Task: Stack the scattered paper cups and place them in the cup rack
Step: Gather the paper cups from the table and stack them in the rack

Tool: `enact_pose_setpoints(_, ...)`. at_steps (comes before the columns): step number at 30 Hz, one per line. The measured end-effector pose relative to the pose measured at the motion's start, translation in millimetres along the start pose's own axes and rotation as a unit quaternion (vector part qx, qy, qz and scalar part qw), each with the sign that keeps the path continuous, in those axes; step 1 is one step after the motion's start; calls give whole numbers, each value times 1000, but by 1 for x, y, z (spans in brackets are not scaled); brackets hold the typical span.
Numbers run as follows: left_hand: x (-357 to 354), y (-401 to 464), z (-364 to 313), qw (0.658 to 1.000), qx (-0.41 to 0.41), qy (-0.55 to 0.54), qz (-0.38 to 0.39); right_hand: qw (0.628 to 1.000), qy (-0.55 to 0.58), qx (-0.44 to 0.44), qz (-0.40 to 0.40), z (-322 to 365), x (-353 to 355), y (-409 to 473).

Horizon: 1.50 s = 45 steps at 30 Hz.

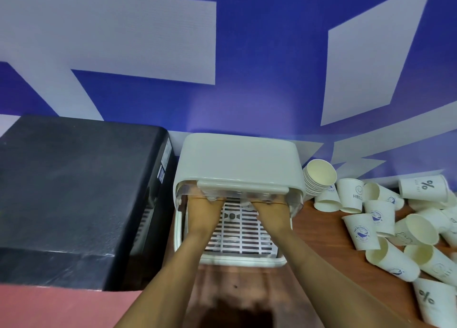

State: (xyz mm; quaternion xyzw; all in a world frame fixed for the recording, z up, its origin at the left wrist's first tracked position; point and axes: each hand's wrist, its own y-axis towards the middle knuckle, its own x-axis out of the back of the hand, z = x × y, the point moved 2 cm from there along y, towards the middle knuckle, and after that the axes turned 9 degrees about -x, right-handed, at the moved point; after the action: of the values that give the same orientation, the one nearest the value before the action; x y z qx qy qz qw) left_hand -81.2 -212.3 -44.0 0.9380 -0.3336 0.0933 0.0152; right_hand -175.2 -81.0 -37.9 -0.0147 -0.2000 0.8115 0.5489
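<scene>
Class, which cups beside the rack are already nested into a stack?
The tilted stack of cups leaning against the rack; the others lie singly.

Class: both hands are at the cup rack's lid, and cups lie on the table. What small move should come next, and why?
Probably finish lifting the lid: both the left hand and the right hand reach under its front edge, the cup rack looks empty, and the stacked cups wait beside it.

**One head view, steep down-look**

You wear the only camera, so no second view shares anything. It looks forward and down from above your forearms, close over the cup rack (pixel 238 176) at centre. Wide lens bends the blue wall (pixel 259 55) behind. Table (pixel 319 228) runs off right.
</scene>
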Motion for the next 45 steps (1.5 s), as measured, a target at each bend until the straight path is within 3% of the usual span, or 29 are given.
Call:
enact_pose_setpoints(6, 10, -44, 0, 999, 31, 35, 27, 996, -68, -59, 14, -12, 13, -31)
enact_pose_setpoints(9, 17, -77, -3, 997, 21, 42, 68, 987, -89, -122, 62, -21, 31, -55)
enact_pose_setpoints(12, 24, -103, -13, 992, 5, 71, 106, 981, -101, -127, 102, -24, 57, -85)
enact_pose_setpoints(17, 18, -121, -34, 980, -38, 97, 171, 979, -141, -133, 71, -37, 110, -125)
enact_pose_setpoints(27, -51, -186, -49, 959, -14, 120, 255, 980, -143, -128, 43, -48, 208, -137)
enact_pose_setpoints(33, -116, -205, -66, 963, 3, 148, 225, 980, -158, -101, 64, -50, 278, -116)
enact_pose_setpoints(40, -208, -227, -79, 951, 1, 198, 239, 973, -206, -75, 75, -49, 365, -68)
enact_pose_setpoints(45, -240, -221, -87, 933, -16, 261, 248, 968, -226, -55, 98, -52, 391, -45)
